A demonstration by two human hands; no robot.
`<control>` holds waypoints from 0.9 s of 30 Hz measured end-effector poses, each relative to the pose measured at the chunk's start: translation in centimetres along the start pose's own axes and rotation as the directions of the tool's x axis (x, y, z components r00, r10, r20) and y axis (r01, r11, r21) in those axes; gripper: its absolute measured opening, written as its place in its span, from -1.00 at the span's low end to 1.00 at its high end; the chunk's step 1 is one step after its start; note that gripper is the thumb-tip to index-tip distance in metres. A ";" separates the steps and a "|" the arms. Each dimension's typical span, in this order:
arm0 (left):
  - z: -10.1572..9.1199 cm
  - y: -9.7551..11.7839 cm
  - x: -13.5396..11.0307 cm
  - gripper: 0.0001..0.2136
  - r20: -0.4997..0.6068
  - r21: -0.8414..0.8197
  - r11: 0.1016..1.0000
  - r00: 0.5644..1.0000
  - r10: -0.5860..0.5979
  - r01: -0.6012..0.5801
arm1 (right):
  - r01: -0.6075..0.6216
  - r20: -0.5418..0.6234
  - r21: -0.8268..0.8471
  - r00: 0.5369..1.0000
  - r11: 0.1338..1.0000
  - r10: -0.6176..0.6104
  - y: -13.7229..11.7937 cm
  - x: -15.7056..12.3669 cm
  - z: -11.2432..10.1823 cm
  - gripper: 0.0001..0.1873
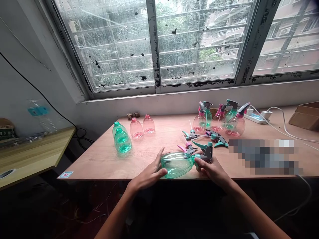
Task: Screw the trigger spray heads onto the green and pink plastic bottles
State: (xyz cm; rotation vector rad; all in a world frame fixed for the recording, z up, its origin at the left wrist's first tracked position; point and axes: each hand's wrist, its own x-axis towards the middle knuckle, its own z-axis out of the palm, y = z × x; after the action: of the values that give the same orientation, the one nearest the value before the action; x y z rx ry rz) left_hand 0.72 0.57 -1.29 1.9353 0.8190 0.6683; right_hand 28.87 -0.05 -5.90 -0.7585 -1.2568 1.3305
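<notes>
One green bottle (177,165), left hand (151,173) holding its base, right hand (212,169) gripping its neck

Forearms (117,207) slant inward, left grip (149,174) cupped, thumb (162,172) extended, right grip (213,168) curled.

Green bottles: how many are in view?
5: the held bottle, two bottles at left, one partly behind the other, and two bottles at right, partly hidden; another could be behind.

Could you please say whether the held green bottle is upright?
No, the green bottle is tipped sideways, its base by the left hand, its neck by the right hand.
</notes>
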 end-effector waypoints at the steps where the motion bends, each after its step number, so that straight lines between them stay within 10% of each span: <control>1: -0.1 0.0 0.0 -0.18 0.001 -0.029 1.000 1.000 -0.003 0.004 | 0.002 0.001 0.000 1.000 1.000 -0.002 0.0 0.0 0.0 -0.66; 10: 0.5 0.3 0.0 0.25 -0.030 0.004 1.000 0.999 -0.014 0.014 | -0.014 0.000 0.001 1.000 1.000 0.014 0.1 0.1 -0.1 -0.64; 16: 0.1 0.1 0.1 -0.09 0.011 -0.216 0.976 1.000 -0.015 0.017 | -0.014 -0.001 0.008 1.000 1.000 0.014 0.4 0.1 -0.3 -0.66; 23: 0.4 0.1 0.1 0.25 -0.047 0.029 1.000 0.999 0.000 0.001 | -0.020 -0.017 -0.023 1.000 1.000 0.020 0.4 0.1 -0.3 -0.65; 27: 0.1 0.1 0.1 0.06 0.005 -0.103 0.995 1.000 0.013 -0.013 | -0.030 -0.014 -0.010 0.999 0.999 0.030 0.1 0.0 -0.1 -0.63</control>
State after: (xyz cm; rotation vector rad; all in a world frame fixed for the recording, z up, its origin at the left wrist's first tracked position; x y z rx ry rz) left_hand 0.88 0.55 -1.23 1.8499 0.7547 0.6994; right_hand 28.90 0.03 -6.00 -0.7955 -1.2463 1.3418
